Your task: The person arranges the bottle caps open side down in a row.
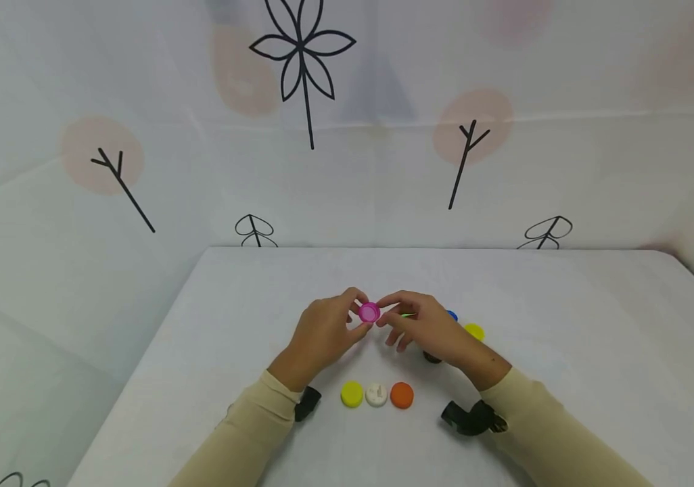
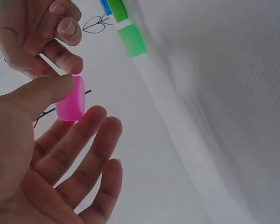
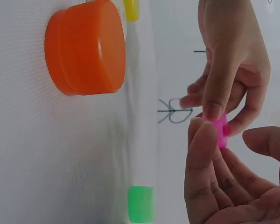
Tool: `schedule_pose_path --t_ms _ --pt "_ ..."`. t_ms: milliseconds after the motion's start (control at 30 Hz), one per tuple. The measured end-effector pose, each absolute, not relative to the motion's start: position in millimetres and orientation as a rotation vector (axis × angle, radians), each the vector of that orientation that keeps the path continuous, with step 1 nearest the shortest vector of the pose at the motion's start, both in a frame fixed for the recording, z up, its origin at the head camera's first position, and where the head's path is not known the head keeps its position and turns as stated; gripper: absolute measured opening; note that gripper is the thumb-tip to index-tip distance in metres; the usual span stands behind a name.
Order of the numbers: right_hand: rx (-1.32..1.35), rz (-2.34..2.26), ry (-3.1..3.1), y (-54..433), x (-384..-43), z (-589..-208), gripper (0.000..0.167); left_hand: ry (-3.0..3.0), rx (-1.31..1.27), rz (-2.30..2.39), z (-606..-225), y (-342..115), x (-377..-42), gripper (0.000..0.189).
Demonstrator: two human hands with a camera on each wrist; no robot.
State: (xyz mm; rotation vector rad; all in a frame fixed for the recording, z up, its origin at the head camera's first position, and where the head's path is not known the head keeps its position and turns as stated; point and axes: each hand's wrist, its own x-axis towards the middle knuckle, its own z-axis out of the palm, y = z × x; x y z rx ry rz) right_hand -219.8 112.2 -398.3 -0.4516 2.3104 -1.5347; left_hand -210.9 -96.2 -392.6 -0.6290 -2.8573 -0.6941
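My left hand (image 1: 325, 331) pinches a pink bottle cap (image 1: 369, 312) between thumb and fingers above the white table. In the head view the cap's hollow side shows. My right hand (image 1: 417, 323) is close at the cap's right side, fingers bent loosely. In the right wrist view, its thumb stands apart from the pink cap (image 3: 221, 130) while its fingertips come close to it; whether they touch it I cannot tell. Nearer to me lie a yellow cap (image 1: 352, 393), a white cap (image 1: 376, 394) and an orange cap (image 1: 402, 395) in a row.
Partly behind the right hand and forearm are a green cap (image 1: 408, 314), a blue cap (image 1: 453, 315), another yellow cap (image 1: 475, 331) and a dark cap (image 1: 432, 357). A patterned cloth (image 1: 377, 182) hangs behind the white table (image 1: 596, 325). Black devices (image 1: 471, 418) sit at both wrists.
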Motion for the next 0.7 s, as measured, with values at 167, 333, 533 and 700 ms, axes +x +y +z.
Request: schedule_pose_path --t_ms 167,333,533,700 --pt "-0.415 -1.604 2.247 118.0 -222.2 -395.3 0.035 -2.785 -0.694 -0.668 -390.5 -92.7 -210.7 0.04" --pt "-0.395 -1.666 2.177 124.3 -223.8 -393.8 0.038 -2.7 -0.798 -0.651 -390.6 -90.2 -212.0 0.042" --pt "-0.407 -1.674 2.13 122.3 -224.9 -396.5 0.04 -2.636 -0.86 -0.649 -393.1 -93.2 -209.7 0.042" --pt "-0.361 -1.672 2.141 119.6 -223.2 -398.3 0.04 -2.616 -0.911 -0.639 -393.4 -92.5 -207.0 0.042"
